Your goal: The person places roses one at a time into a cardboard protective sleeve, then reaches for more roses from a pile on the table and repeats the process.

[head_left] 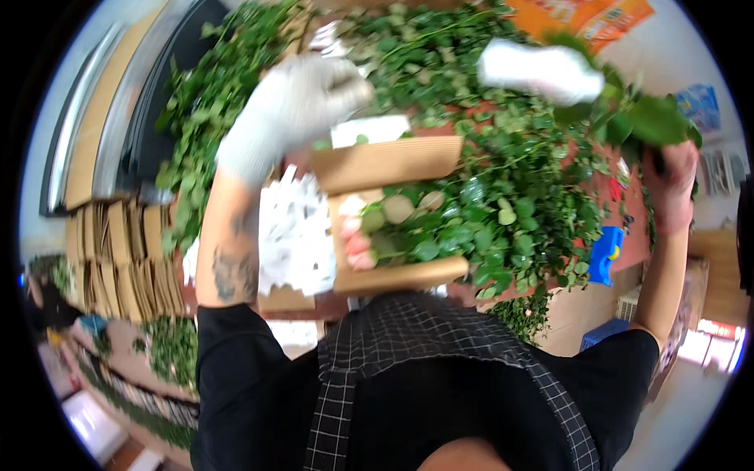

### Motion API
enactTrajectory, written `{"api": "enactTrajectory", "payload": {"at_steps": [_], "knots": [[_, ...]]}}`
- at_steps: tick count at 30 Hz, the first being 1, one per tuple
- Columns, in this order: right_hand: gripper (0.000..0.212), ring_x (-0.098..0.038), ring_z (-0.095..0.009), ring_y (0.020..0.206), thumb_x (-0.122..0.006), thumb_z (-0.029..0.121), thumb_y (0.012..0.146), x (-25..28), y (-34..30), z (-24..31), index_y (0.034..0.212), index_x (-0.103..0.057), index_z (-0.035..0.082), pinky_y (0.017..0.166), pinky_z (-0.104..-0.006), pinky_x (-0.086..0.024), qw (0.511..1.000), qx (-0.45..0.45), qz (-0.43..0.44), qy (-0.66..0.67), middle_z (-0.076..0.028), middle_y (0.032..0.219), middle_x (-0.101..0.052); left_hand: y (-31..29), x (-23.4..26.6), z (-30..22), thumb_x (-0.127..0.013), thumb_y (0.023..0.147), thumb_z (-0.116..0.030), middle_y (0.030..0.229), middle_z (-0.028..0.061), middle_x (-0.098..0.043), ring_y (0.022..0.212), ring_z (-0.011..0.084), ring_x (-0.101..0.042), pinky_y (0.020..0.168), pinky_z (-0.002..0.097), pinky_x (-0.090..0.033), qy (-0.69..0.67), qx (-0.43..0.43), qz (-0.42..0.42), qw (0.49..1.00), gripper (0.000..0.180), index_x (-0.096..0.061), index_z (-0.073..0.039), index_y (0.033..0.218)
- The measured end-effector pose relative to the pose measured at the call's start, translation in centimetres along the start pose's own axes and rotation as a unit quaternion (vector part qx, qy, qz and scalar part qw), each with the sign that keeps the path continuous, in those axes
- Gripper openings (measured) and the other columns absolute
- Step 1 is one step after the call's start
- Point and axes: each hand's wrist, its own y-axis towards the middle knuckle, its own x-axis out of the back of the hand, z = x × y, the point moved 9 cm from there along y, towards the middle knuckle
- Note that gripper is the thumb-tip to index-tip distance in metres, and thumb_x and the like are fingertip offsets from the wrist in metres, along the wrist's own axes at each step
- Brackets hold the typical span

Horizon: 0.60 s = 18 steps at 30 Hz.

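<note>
My left hand (294,102), in a white knit glove, is raised over the left of the table with its fingers curled in; what they hold, if anything, is hidden. At the far right my bare right hand (672,177) is closed round a leafy flower stem (644,118). A blurred white sleeve (542,72) is at that stem's upper end and hides the bloom. Between my arms, pink roses (357,243) lie on corrugated cardboard (393,163), their leafy stems pointing right. White slips (294,235) are heaped beside them, below my left hand.
Leafy stems (440,55) cover much of the reddish table. A blue tape dispenser (605,255) stands at its right edge. Folded cardboard pieces (122,259) are stacked at left. Orange packaging (585,20) lies at the far right.
</note>
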Motion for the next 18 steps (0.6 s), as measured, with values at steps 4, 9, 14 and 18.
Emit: {"api": "enactTrajectory", "payload": {"at_steps": [4,9,14,18], "knots": [[0.045,-0.061,-0.029,0.089,-0.064,0.004,0.064,-4.1,-0.5,11.0,0.107,-0.062,0.016,0.079,-0.0381,-0.048,0.978,0.139,0.105,0.114,-0.009,0.109,-0.059,-13.9,-6.5,-2.5,-0.061,0.082,-0.026,0.08,0.0099,-0.065,0.077,0.0257,-0.065,0.071,0.0356,-0.051,-0.108,-0.013,0.089,0.99,0.02,-0.067,-0.01,0.094],[0.041,-0.061,-0.021,0.089,-0.061,0.018,0.071,-10.7,-3.4,19.0,0.112,-0.059,0.022,0.081,-0.0348,-0.045,0.958,0.212,0.166,0.093,-0.004,0.112,-0.057,-15.7,-14.0,0.5,-0.062,0.082,-0.032,0.117,0.0202,-0.055,0.112,0.0349,-0.052,0.097,0.0418,-0.04,0.03,0.008,-0.021,0.999,0.042,-0.057,-0.005,0.113],[0.032,-0.061,-0.025,0.085,-0.053,0.011,0.077,-15.8,-3.5,21.6,0.108,-0.062,0.013,0.075,-0.0337,-0.048,0.946,0.141,0.255,0.144,-0.008,0.094,-0.058,-15.2,-16.3,0.9,-0.062,0.081,-0.038,0.129,0.0293,-0.046,0.125,0.0436,-0.04,0.108,0.0476,-0.029,0.036,0.029,0.003,0.999,0.056,-0.054,0.006,0.116],[0.036,-0.06,-0.024,0.087,-0.062,0.018,0.074,-12.9,-2.3,23.1,0.109,-0.061,0.012,0.075,-0.0352,-0.049,0.957,0.147,0.227,0.107,-0.008,0.097,-0.059,-15.2,-16.4,0.9,-0.061,0.082,-0.039,0.129,0.0307,-0.046,0.125,0.0434,-0.041,0.107,0.0468,-0.03,0.038,0.026,-0.006,0.999,0.057,-0.053,0.006,0.115]]}}
